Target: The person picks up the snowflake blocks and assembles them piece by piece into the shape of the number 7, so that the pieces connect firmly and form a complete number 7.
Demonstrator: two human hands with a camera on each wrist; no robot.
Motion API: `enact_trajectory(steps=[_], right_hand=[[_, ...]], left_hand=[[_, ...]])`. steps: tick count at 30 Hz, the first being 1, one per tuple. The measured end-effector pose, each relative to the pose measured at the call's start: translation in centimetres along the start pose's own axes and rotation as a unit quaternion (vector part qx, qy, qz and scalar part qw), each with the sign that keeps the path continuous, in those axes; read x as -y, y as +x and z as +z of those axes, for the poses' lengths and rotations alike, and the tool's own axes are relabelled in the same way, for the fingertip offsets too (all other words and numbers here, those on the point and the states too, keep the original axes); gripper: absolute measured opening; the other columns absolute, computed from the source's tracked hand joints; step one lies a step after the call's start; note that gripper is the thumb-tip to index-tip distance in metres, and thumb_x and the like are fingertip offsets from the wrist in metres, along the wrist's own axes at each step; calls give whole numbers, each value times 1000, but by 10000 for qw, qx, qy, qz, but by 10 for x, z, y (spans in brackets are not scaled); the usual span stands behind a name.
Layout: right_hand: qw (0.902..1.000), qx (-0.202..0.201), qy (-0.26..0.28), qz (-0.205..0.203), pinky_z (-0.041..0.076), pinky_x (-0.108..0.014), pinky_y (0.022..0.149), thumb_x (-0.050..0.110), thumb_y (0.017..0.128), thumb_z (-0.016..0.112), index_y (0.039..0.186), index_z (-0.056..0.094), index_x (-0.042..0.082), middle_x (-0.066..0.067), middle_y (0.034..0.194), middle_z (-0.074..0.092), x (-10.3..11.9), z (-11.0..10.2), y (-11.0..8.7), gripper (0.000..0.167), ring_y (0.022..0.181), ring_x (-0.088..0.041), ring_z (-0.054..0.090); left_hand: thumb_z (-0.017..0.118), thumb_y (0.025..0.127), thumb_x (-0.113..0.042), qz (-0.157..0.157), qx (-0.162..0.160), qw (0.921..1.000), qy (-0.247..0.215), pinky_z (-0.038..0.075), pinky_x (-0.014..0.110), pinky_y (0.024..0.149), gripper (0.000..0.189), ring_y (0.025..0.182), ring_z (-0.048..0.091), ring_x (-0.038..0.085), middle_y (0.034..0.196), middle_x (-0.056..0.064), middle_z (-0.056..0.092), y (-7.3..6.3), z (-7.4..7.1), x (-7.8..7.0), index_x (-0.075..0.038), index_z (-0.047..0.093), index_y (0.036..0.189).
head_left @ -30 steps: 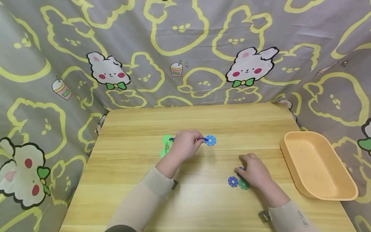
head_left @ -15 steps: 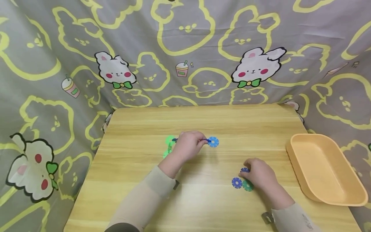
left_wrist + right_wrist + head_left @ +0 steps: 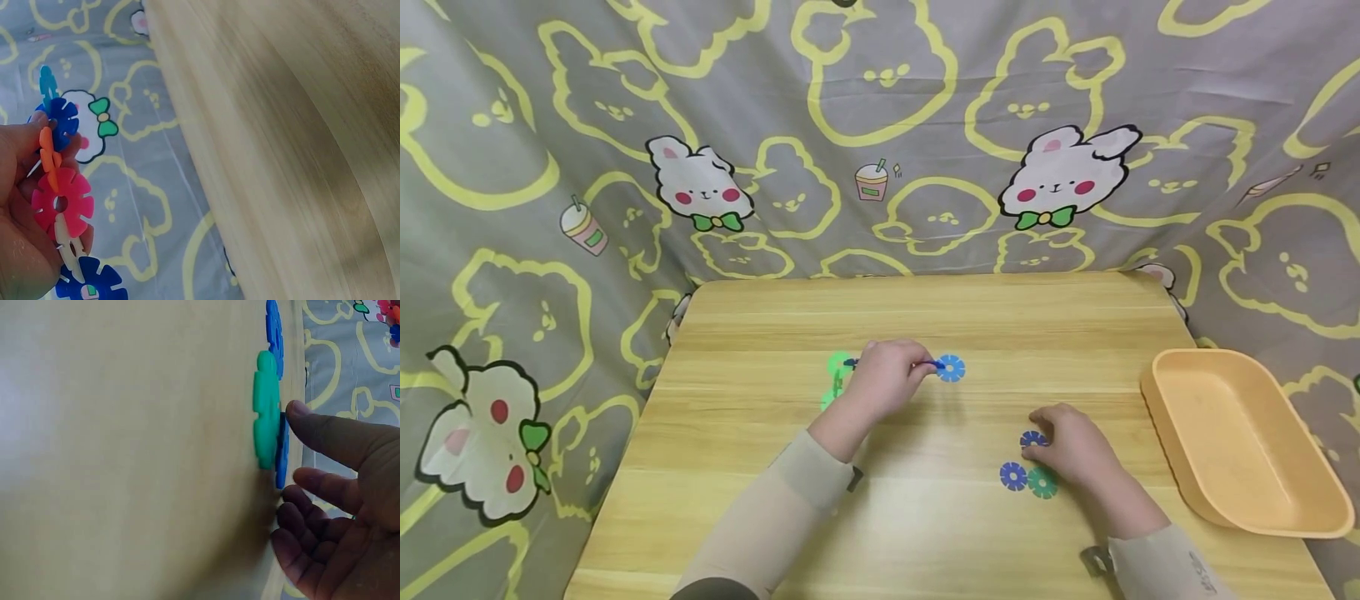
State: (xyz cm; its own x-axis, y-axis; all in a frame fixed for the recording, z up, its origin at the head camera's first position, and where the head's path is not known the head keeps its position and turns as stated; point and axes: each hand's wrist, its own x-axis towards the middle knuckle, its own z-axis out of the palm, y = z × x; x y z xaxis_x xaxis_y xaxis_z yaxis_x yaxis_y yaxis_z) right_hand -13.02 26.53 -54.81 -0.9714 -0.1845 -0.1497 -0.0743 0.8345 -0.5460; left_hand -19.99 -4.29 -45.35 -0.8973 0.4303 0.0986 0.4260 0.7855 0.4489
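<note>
My left hand (image 3: 887,379) pinches a chain of slotted plastic snowflake discs above the table. In the left wrist view the chain includes a dark blue disc (image 3: 64,123) at the thumb, an orange disc (image 3: 47,152), a pink-red disc (image 3: 78,201), a cream disc (image 3: 70,250) and another blue disc (image 3: 87,275). A light blue disc (image 3: 951,368) ends it on the right; bright green discs (image 3: 838,363) show on the left. My right hand (image 3: 1075,446) hovers with parted thumb and fingers about a loose dark blue disc (image 3: 1032,438). Contact there is unclear.
Beside the right hand lie a blue-violet disc (image 3: 1012,476) and a teal green disc (image 3: 1042,482). A yellow-orange plastic bin (image 3: 1240,442) stands at the right of the wooden table (image 3: 760,333). A patterned grey curtain (image 3: 805,100) borders its back and sides.
The head view has shifted a little. My right thumb and fingers have drawn back slightly from the loose discs, uncovering more of the dark blue one. The left hand keeps its hold on the chain.
</note>
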Motion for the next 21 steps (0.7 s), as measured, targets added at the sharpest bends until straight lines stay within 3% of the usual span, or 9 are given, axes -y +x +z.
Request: enact_trajectory(steps=[5, 11, 21], right_hand=[[9993, -149, 316, -115, 46, -66, 105, 13, 77, 94, 127, 69, -5, -27, 127, 67, -4, 3, -4, 59, 119, -49, 62], [9973, -287, 596, -316, 40, -67, 111, 7, 72, 95, 128, 70, -3, -25, 130, 68, -10, 1, -10, 63, 125, -50, 59], [9964, -353, 664, -400, 40, -68, 110, 3, 75, 92, 126, 73, 1, -21, 128, 71, -14, 1, -11, 54, 123, -49, 61]], left_hand=[[69, 105, -31, -44, 17, 10000, -40, 46, 44, 100, 16, 98, 72, 13, 106, -8, 78, 1, 1, 0, -21, 80, 100], [70, 105, -31, -73, 34, 9999, -116, 42, 56, 112, 16, 101, 73, 15, 106, -7, 79, 0, 2, -1, -21, 80, 99], [70, 105, -30, -70, 65, 9999, -127, 39, 61, 115, 15, 101, 73, 15, 106, -7, 79, 1, 3, 0, -20, 80, 99]])
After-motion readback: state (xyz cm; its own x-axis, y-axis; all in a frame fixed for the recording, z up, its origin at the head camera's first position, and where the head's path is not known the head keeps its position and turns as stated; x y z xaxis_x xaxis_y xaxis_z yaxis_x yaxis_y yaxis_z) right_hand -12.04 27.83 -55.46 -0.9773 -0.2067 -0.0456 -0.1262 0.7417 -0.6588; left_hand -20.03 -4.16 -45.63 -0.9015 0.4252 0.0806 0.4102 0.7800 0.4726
